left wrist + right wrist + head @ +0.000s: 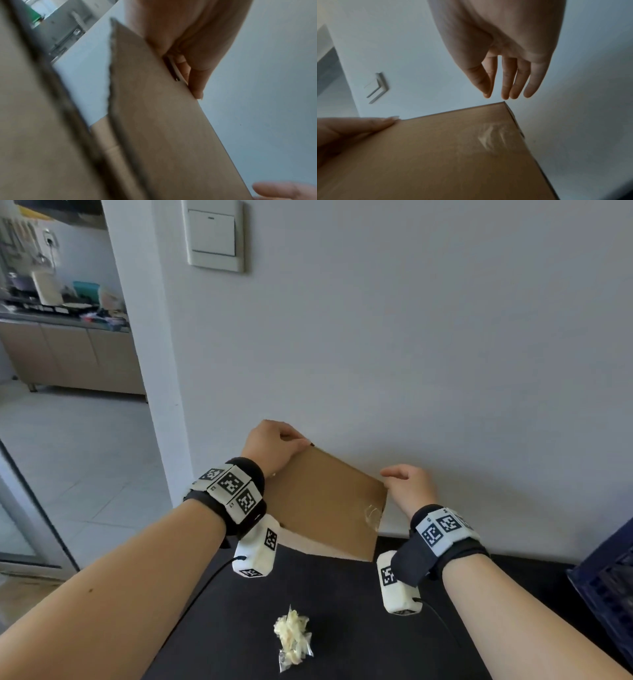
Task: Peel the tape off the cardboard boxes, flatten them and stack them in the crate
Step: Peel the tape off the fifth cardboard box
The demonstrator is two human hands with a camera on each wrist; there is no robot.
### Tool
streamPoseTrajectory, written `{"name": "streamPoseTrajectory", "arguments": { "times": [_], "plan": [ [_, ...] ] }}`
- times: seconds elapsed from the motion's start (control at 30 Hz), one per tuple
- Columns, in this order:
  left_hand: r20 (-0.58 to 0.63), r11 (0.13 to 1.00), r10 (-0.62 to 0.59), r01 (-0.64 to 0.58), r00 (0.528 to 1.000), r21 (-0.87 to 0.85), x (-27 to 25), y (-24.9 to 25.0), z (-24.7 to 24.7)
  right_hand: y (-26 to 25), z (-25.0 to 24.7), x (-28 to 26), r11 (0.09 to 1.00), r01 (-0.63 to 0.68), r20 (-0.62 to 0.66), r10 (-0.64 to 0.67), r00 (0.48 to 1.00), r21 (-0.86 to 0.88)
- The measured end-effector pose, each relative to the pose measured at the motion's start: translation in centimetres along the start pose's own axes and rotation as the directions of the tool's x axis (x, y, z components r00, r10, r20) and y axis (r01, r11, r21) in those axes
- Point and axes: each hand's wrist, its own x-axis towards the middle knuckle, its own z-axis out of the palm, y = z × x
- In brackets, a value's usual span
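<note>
A brown cardboard box stands tilted on the black table, against the wall. My left hand grips its upper left corner, thumb along the top edge and fingers curled behind; the left wrist view shows the left hand wrapped over the cardboard box. My right hand hovers just past the box's upper right corner with straight fingers, not touching the cardboard box. A crinkled strip of clear tape sticks near the right edge; the tape shows close up in the right wrist view.
A crumpled ball of peeled tape lies on the table in front of me. A dark blue crate stands at the right edge. The white wall rises directly behind the box, with a light switch above.
</note>
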Motion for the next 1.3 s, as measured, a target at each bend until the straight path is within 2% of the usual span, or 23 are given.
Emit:
{"name": "streamPoseTrajectory", "arguments": {
  "times": [0.13,0.27,0.37,0.5,0.63,0.73,0.8,0.87,0.93,1.07,1.2,1.3],
  "plan": [
    [0.005,0.975,-0.130,0.129,0.991,-0.181,1.2,0.1,2.5,1.8,-1.9,0.4,1.000,-0.021,-0.030,0.021,0.999,-0.016],
    [0.063,0.908,-0.283,0.288,0.957,-0.305,2.0,-0.7,4.6,3.3,-2.7,0.3,1.000,-0.016,0.028,0.016,0.999,0.021],
    [0.105,0.859,-0.375,0.388,0.921,-0.334,2.6,-1.7,5.9,4.1,-2.6,0.4,1.000,-0.012,0.085,0.011,0.996,0.007],
    [0.117,0.866,-0.399,0.415,0.910,-0.278,2.9,-3.1,6.8,5.4,-1.6,0.9,0.998,-0.030,0.116,0.036,0.993,-0.057],
    [0.041,0.910,-0.388,0.390,0.921,-0.138,3.0,-4.4,6.6,5.8,-0.3,1.2,0.997,-0.005,0.113,0.014,0.993,-0.081],
    [-0.063,0.929,-0.332,0.338,0.941,0.149,3.0,-5.0,6.4,4.7,0.9,1.5,0.988,0.049,0.155,-0.026,0.988,-0.149],
    [-0.074,0.924,-0.236,0.247,0.969,0.290,2.8,-4.9,6.5,4.0,1.8,1.8,0.970,0.073,0.171,-0.033,0.985,-0.231],
    [-0.021,0.937,-0.130,0.130,0.991,0.324,2.7,-4.5,6.8,3.4,2.1,2.2,0.955,0.067,0.178,-0.015,0.984,-0.288],
    [0.087,0.949,-0.058,0.027,0.995,0.315,2.6,-3.9,7.4,2.8,2.1,2.5,0.934,0.081,0.201,-0.010,0.980,-0.348],
    [0.328,0.916,0.026,-0.154,0.944,0.370,2.5,-2.7,9.3,1.9,1.9,2.7,0.892,0.136,0.208,-0.049,0.977,-0.432],
    [0.446,0.890,0.003,-0.206,0.895,0.406,2.9,-2.9,11.2,2.1,2.0,2.6,0.892,0.139,0.194,-0.058,0.979,-0.430],
    [0.456,0.832,-0.017,-0.241,0.890,0.500,3.3,-3.2,12.2,2.4,2.0,2.6,0.921,0.104,0.196,-0.031,0.980,-0.377]
  ]
}}
